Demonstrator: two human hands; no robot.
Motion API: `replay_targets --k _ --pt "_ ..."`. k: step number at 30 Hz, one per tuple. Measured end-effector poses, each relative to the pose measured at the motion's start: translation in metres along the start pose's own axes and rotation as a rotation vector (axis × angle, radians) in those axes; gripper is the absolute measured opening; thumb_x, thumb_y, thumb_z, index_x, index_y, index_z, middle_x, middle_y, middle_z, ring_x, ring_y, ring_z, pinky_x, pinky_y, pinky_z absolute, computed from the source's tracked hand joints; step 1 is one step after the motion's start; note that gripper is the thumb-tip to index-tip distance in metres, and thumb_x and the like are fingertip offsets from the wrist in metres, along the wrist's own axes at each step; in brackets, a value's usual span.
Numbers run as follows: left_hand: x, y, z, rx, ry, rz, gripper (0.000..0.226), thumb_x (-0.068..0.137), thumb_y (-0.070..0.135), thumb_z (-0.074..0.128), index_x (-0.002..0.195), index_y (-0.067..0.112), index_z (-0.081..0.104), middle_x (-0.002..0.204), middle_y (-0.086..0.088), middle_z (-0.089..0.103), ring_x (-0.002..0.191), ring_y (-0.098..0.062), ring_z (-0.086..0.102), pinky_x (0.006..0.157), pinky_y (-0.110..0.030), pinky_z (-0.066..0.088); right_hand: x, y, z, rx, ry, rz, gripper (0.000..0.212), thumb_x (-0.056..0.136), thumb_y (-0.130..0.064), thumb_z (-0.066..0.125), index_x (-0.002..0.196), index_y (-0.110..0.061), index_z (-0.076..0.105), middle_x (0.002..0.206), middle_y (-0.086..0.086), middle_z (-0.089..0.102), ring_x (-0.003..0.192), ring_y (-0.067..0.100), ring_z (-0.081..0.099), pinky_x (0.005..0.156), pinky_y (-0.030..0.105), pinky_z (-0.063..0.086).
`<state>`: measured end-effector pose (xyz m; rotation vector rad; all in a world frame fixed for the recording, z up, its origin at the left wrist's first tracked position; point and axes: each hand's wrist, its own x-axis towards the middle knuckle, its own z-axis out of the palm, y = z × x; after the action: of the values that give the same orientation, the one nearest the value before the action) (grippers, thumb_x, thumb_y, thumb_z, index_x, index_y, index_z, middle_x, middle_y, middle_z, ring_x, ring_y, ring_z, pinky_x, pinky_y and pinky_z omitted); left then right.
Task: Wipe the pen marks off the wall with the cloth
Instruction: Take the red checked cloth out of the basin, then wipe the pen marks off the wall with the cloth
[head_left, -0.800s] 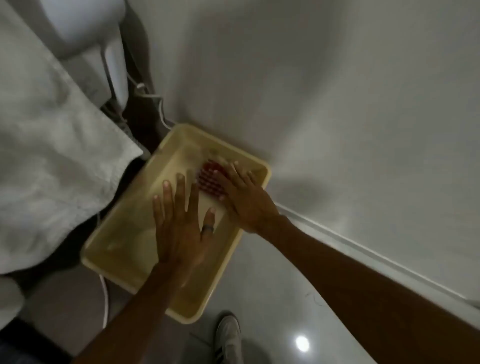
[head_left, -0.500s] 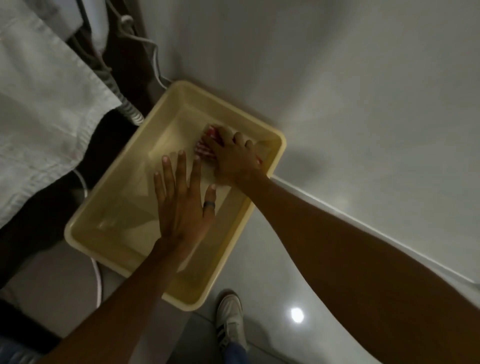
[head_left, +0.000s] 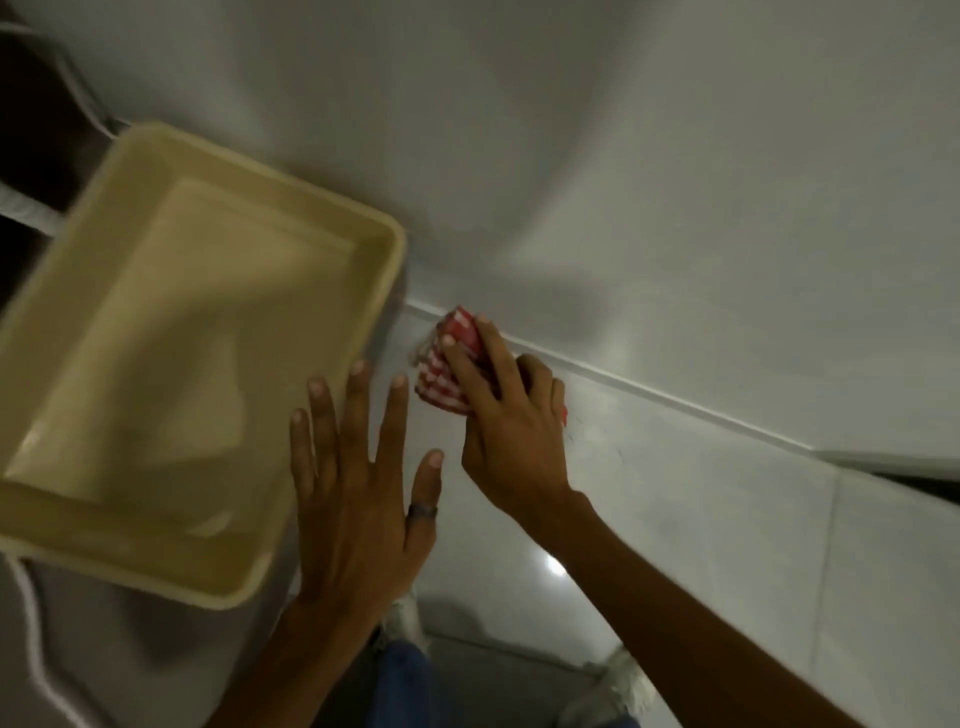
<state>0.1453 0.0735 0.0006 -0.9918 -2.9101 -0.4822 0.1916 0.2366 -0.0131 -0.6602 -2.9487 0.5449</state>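
Observation:
A red-and-white checked cloth (head_left: 441, 371) is bunched in my right hand (head_left: 506, 415), which holds it above the floor just right of the tub, near the foot of the white wall (head_left: 597, 182). My left hand (head_left: 358, 478) is flat with fingers spread, empty, hovering at the right rim of the yellowish plastic tub (head_left: 218, 587). A dark ring sits on its thumb. No pen marks show on the wall in this blurred view; faint dark scribbles (head_left: 605, 449) lie on the floor tile right of my right hand.
The tub holds shallow water and stands against the wall at the left. A white baseboard (head_left: 675, 400) runs along the wall's foot. A white cable (head_left: 31, 639) lies beside the tub. My shoes (head_left: 408, 618) and jeans show at the bottom on the glossy tile.
My right hand has lifted the cloth out of the tub and moved it right, over the floor by the baseboard. My left hand has come off the tub's inside to its right rim.

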Motion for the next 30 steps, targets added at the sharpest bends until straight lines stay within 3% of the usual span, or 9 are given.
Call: replay_targets --k 3,6,13,19,24,27,30 --pt "-0.037 0.039 0.040 -0.010 -0.130 0.093 0.076 0.108 0.056 0.037 0.171 0.016 0.026 0.181 -0.017 0.013 0.168 -0.041 0.006 0.136 -0.059 0.007 -0.069 0.057 0.018 0.061 -0.126 0.182 0.070 0.092 -0.024 0.055 0.161 -0.031 0.042 0.176 0.004 0.028 0.133 0.031 0.035 0.110 0.057 0.047" --pt "-0.070 0.066 0.090 -0.011 -0.251 0.166 0.076 0.106 0.053 0.040 0.170 0.014 0.032 0.180 -0.019 0.020 0.167 -0.044 0.015 0.134 -0.064 0.017 -0.128 0.114 0.041 0.119 -0.190 0.391 0.068 0.098 -0.025 0.053 0.163 -0.035 0.036 0.178 0.000 0.024 0.140 0.036 0.040 0.116 0.058 0.044" --pt "-0.122 0.082 0.249 0.056 -0.422 0.234 0.075 0.108 0.052 0.033 0.170 0.011 0.033 0.179 -0.019 0.021 0.166 -0.045 0.016 0.133 -0.066 0.021 -0.220 0.254 0.132 0.145 -0.141 0.853 0.071 0.100 -0.012 0.058 0.165 -0.028 0.035 0.177 0.002 0.025 0.138 0.038 0.043 0.117 0.056 0.042" --pt "-0.136 0.079 0.389 0.092 -0.419 0.184 0.074 0.108 0.050 0.032 0.171 0.012 0.030 0.180 -0.021 0.020 0.166 -0.048 0.012 0.133 -0.064 0.014 -0.249 0.350 0.219 0.140 -0.077 0.793 0.071 0.100 -0.020 0.051 0.166 -0.028 0.029 0.177 0.009 0.021 0.132 0.042 0.044 0.114 0.056 0.039" --pt "-0.137 0.064 0.464 0.099 -0.314 0.028 0.070 0.110 0.040 0.034 0.172 0.009 0.026 0.179 -0.024 0.019 0.166 -0.049 0.011 0.134 -0.062 0.011 -0.243 0.389 0.271 0.153 -0.003 0.799 0.071 0.103 -0.047 0.040 0.168 -0.024 0.020 0.178 0.013 0.013 0.140 0.045 0.041 0.114 0.061 0.039" --pt "-0.143 0.053 0.492 0.120 -0.246 0.013 0.066 0.114 0.039 0.028 0.173 0.009 0.021 0.180 -0.021 0.017 0.167 -0.047 0.015 0.135 -0.061 0.014 -0.241 0.408 0.296 0.069 -0.019 0.677 0.074 0.108 -0.058 0.026 0.170 -0.019 0.012 0.181 0.011 0.006 0.165 0.038 0.015 0.131 0.056 0.021" --pt "-0.148 0.046 0.508 0.138 -0.146 0.025 0.066 0.115 0.042 0.025 0.175 0.015 0.016 0.181 -0.016 0.016 0.168 -0.041 0.016 0.136 -0.058 0.010 -0.230 0.425 0.316 0.011 -0.030 0.496 0.074 0.108 -0.053 0.013 0.170 -0.013 0.009 0.181 0.013 0.003 0.168 0.030 -0.002 0.138 0.053 0.004"
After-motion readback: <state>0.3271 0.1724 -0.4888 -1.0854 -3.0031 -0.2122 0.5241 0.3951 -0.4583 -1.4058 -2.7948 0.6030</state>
